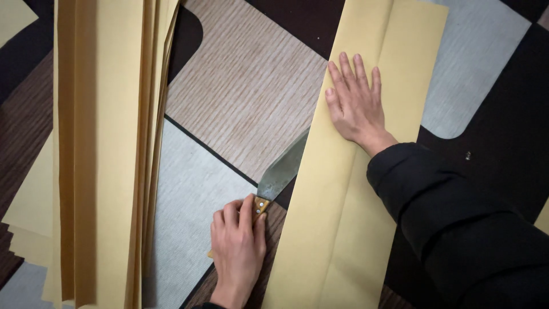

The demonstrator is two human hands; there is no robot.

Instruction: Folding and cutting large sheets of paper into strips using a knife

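Folded yellow paper sheet [343, 194] lay on the patterned floor mat [240, 97], running from the bottom centre up to the top right. Its long left edge ran diagonally; the knife blade [283, 169] slipped under that edge, tip hidden beneath the paper. A crease ran lengthwise through the sheet, just right of your fingertips.

Open room: bare mat between the sheet and the stack of yellow paper [108, 143] at left, which stood well apart from the knife. More mat showed right of the sheet, partly covered by your dark sleeve [457, 223].

Your left hand [237, 252] was clenched around the wooden knife handle [260, 205], knuckles up, thumb beside the riveted end, wrist entering from the bottom edge. The blade pointed up and to the right from it.

Your right hand [354, 103] lay flat and released on the sheet, palm down, fingers spread and pointing to the top, gripping nothing. The forearm came in from the lower right.
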